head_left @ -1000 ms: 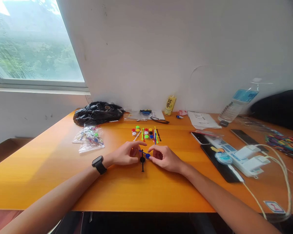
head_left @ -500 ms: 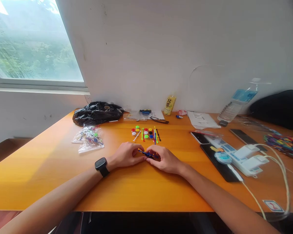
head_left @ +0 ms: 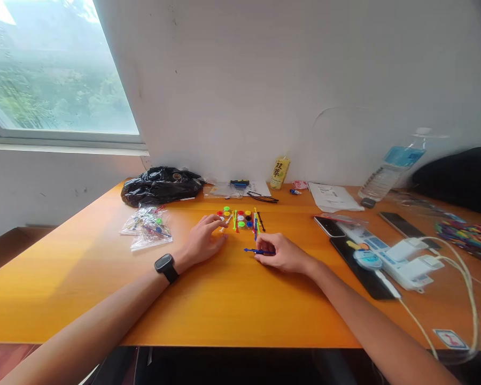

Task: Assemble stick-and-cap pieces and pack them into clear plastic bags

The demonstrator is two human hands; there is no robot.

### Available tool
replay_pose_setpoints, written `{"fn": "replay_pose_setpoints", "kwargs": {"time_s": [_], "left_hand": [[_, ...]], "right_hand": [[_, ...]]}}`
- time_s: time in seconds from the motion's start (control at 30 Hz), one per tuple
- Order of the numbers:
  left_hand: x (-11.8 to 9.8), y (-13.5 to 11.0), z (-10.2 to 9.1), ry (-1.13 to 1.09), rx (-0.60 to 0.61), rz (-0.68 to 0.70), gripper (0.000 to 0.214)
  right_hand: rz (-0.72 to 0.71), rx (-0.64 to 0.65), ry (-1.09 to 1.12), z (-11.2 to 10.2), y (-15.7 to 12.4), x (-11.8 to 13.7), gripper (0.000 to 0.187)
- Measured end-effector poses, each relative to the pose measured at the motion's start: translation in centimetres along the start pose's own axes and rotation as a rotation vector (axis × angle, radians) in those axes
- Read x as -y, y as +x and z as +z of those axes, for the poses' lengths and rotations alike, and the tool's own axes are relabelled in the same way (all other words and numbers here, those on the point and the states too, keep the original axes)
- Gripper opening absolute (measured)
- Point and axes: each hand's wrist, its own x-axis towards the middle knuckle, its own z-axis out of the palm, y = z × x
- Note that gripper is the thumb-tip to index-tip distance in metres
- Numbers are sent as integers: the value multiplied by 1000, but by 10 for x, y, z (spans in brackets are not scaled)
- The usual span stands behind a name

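Between thumb and fingertips, my right hand (head_left: 282, 253) pinches a blue plastic stick with an arrow-shaped tip (head_left: 250, 251). The tip points left, just above the table, and the hand covers the other end. My left hand (head_left: 203, 239) reaches over the left-hand group of small round coloured pieces, thumb and fingers apart. Its fingertips partly cover a white stick (head_left: 229, 219) and some discs. A green disc (head_left: 226, 208) and a red disc (head_left: 241, 213) show beyond the hands. Green-yellow sticks (head_left: 234, 220) and a black stick (head_left: 261, 222) lie among them.
Clear bags of small parts (head_left: 148, 227) lie at left, with a black plastic bag (head_left: 162, 185) behind. A yellow drink carton (head_left: 279, 172) stands by the wall. To the right are phones, a power strip (head_left: 369, 246) with white cables, and a tilted water bottle (head_left: 393, 168).
Both hands were together on the blue stick. My left hand has let go and moved up and left to the discs; my right hand has shifted right with the stick.
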Motion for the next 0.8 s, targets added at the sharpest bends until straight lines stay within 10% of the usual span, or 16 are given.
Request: {"fn": "replay_pose_setpoints", "kwargs": {"time_s": [0.3, 0.6, 0.8], "left_hand": [[-3, 3, -2, 22, 115, 36, 16], [-5, 3, -2, 17, 123, 22, 12], [-7, 3, -2, 22, 101, -11, 10]], "right_hand": [[118, 189, -7, -57, -8, -18, 30], [267, -232, -510, -84, -11, -56, 19], [6, -557, -549, -88, -4, -8, 21]]}}
